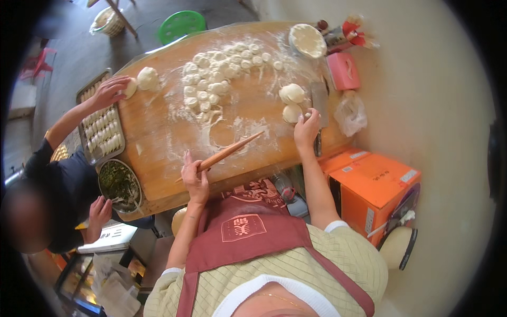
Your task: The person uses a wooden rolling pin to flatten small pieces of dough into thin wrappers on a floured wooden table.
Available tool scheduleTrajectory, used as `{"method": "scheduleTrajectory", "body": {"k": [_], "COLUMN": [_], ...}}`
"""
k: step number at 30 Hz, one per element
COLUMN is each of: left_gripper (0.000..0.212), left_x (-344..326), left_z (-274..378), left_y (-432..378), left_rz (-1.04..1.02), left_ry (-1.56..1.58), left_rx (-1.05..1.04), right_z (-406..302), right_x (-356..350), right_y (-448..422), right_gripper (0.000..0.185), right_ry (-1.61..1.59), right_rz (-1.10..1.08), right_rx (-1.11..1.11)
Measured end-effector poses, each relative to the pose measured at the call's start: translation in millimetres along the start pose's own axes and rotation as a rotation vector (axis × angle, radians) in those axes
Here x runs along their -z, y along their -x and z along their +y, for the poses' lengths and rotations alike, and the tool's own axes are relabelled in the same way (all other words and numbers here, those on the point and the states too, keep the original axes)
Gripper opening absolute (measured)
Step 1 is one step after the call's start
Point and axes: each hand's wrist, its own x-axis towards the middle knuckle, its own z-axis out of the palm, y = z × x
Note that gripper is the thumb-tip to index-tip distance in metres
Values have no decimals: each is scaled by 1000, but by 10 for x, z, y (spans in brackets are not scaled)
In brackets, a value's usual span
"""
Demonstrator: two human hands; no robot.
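My left hand (195,180) is closed around the thick part of a tapered wooden rolling pin (229,152), whose far tip points up to the right over the board. On the right, the fingers of my right hand (307,128) are at the edge of a flat round dough wrapper (292,113); whether they pinch it is unclear. Just beyond lies a small stack of dough wrappers (292,94). Several floured dough pieces (206,83) spread across the middle of the wooden board (158,158), with loose flour around them.
Left, a co-worker's hand (111,93) touches wrappers beside a tray of dumplings (105,132); their other hand is by a bowl of green filling (119,184). A cleaver (319,105), flour bowl (307,41) and pink box (343,71) line the right side, above an orange carton (372,178).
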Motion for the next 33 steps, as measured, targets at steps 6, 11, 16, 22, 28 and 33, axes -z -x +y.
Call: {"method": "scheduleTrajectory", "body": {"k": [6, 11, 16, 22, 28, 33], "left_gripper": [27, 25, 27, 28, 76, 87], "left_x": [196, 298, 312, -174, -400, -423], "left_z": [-53, -144, -158, 43, -212, -199], "left_y": [-245, -364, -257, -769, -766, -1136], "left_rz": [205, 282, 92, -141, -151, -222], "left_ry": [104, 186, 37, -212, -321, -646], "left_rx": [259, 299, 349, -283, -382, -148], "right_z": [-1241, -1358, -1078, -917, -713, -1223], "right_x": [-885, -1118, -688, -573, -761, -949], "right_y": [240, 535, 1158, 669, 648, 151], "right_gripper": [48, 52, 47, 52, 60, 51], "right_ry": [-259, -54, -173, 0, 87, -70], "right_rz": [-387, -398, -691, -342, -455, -226], "right_rx": [760, 814, 598, 555, 651, 581]}}
